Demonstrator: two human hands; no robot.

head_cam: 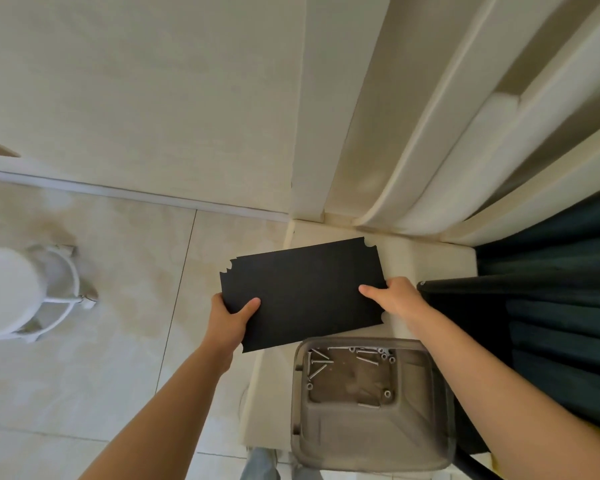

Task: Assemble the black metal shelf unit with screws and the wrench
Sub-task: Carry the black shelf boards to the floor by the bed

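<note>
At mid-frame, a black shelf panel (302,292) is held flat between 2 hands, over the seam where the tiled floor (118,306) meets a cream ledge (430,258). It is a matte rectangle with a scalloped notch cut into each of its 4 corners, its long edges tilted slightly, rising toward 2 o'clock. The left hand (227,322) grips the short edge at 8 o'clock, thumb lying on the top face, fingers hidden beneath. The right hand (397,297) grips the opposite edge at 3 o'clock the same way.

Just beside the panel at 5 o'clock sits a grey plastic container (413,438) with loose screws (321,362) and small nuts (383,355) in its recess. Dark green curtain (561,323) hangs at 3 o'clock, close against the right forearm. A white stool (7,289) stands well apart at 9 o'clock.
</note>
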